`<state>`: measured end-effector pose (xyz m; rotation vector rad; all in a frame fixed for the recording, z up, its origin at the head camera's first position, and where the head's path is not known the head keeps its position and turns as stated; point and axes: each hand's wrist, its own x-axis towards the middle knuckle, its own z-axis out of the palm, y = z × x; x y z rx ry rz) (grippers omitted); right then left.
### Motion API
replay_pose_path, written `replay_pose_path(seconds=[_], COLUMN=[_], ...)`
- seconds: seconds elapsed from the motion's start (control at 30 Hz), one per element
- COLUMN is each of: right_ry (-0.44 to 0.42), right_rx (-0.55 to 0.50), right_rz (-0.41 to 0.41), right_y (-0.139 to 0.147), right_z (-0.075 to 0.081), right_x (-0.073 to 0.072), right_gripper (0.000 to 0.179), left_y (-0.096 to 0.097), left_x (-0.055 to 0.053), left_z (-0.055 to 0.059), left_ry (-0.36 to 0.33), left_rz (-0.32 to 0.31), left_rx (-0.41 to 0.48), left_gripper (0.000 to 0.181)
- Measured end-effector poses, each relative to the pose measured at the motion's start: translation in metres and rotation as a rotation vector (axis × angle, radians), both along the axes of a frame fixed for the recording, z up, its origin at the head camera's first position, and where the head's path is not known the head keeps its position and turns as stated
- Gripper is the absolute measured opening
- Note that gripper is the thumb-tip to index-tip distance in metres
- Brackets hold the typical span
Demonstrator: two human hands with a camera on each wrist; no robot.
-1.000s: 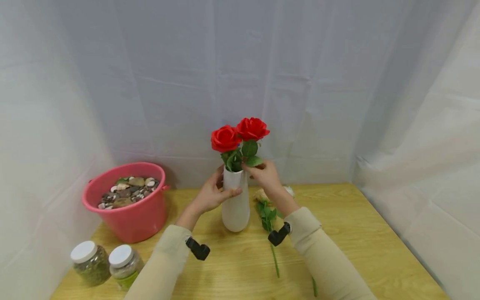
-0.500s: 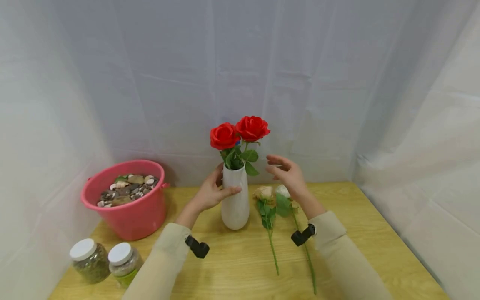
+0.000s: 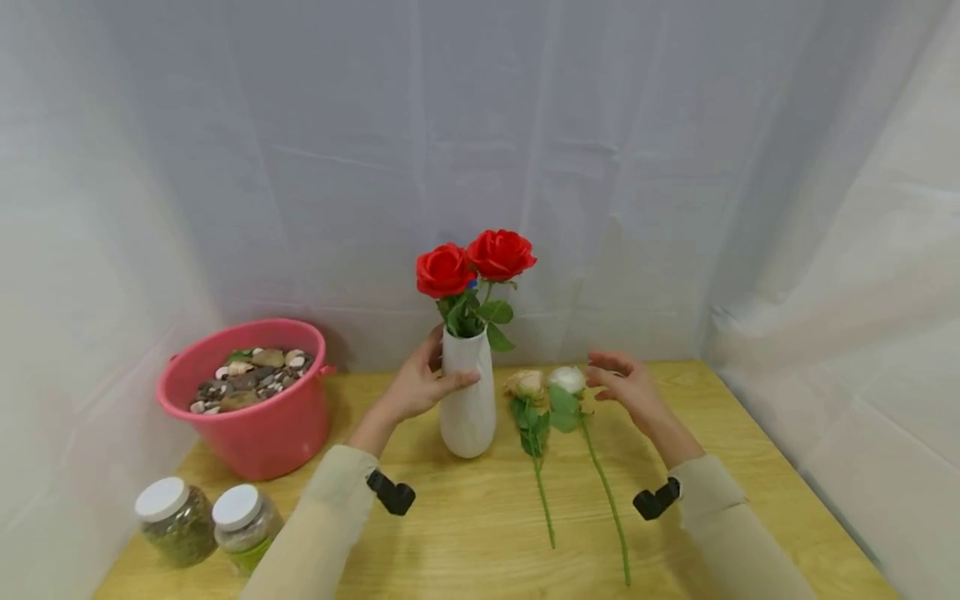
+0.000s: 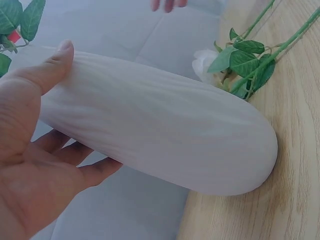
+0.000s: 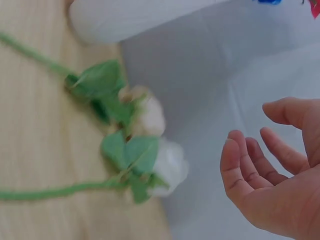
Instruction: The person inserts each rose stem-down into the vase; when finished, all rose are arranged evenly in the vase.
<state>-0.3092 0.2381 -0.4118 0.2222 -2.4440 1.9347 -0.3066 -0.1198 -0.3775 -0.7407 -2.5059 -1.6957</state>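
A white vase (image 3: 468, 408) stands upright on the table, holding two red roses, the left rose (image 3: 444, 271) a little lower than the right rose (image 3: 501, 255). My left hand (image 3: 416, 385) grips the vase's upper part from the left, thumb across its front and fingers behind, as the left wrist view also shows. My right hand (image 3: 630, 392) is in the air with fingers loosely bent and nothing in them. Just left of it lie a white rose (image 3: 567, 381) and a peach rose (image 3: 526, 384), their green stems pointing toward the front.
At the left stands a pink bucket (image 3: 258, 442) filled with stones and shells. Two jars with white lids, a left jar (image 3: 177, 525) and a right jar (image 3: 246, 525), are in front of it. A pale sheet (image 3: 600, 183) hangs behind the wooden table (image 3: 442, 533).
My right hand has let go of the stem or leaves at the vase's mouth and moved right and down, beside the white rose. The left hand keeps its grip on the vase.
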Motion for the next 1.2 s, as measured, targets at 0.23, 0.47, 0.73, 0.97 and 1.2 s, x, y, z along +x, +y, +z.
replay_pose_path(seconds=[0.23, 0.47, 0.73, 0.97, 1.2], right_ry=[-0.072, -0.141, -0.208, -0.246, -0.276], right_rx=[0.028, 0.095, 0.111, 0.071, 0.109], right_rz=[0.008, 0.031, 0.057, 0.078, 0.054], right_y=[0.021, 0.028, 0.029, 0.027, 0.022], right_z=[-0.031, -0.057, -0.073, -0.076, -0.078], right_x=[0.01, 0.018, 0.024, 0.024, 0.027], right_gripper=[0.053, 0.053, 0.051, 0.053, 0.053], left_y=[0.0, 0.0, 0.001, 0.001, 0.0], left_x=[0.0, -0.001, -0.001, -0.001, -0.001], left_z=[0.001, 0.001, 0.0, 0.0, -0.001], left_ry=[-0.001, 0.003, 0.0, -0.002, -0.001], left_rz=[0.012, 0.009, 0.004, -0.001, -0.002], left_rx=[-0.024, -0.02, -0.017, -0.006, 0.0], left_gripper=[0.094, 0.094, 0.095, 0.095, 0.094])
